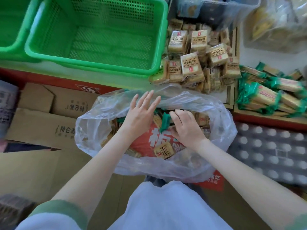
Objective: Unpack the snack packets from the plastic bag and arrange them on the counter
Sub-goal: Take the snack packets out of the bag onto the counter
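1. Many small tan-and-gold foil snack packets (164, 149) lie loose inside the clear thin plastic bag (221, 130). The bag sits open-mouthed just in front of the person, below the counter's edge. A few green-ended packets are mixed in, and one green-ended packet (165, 122) sticks up between the hands.
2. The right hand (187, 128) is down in the bag's mouth with its fingers curled onto the packets, probably gathering a handful. Whether it has closed on any packet cannot be told.
3. The left hand (141, 112) is spread, fingers straight, against the bag's far rim. It is probably pushing the film back so the mouth stays wide for the other hand.
4. The bag appears to rest on a red printed carton (144, 141), seen through the film, which would raise it to a handy height.
5. Beyond it, on the wooden partitioned counter (230, 95), a heap of matching tan packets (192, 65) fills one compartment. Long green-wrapped packets (265, 95) fill the next one to the right. They seem sorted by kind, so the unpacking looks partway done, with plenty left in the bag.
6. Two green perforated plastic baskets (99, 39) stand left of the heap. Brown cardboard boxes (41, 120) lie left of the bag, and a shrink-wrapped pack of bottles (274, 150) lies to its right.
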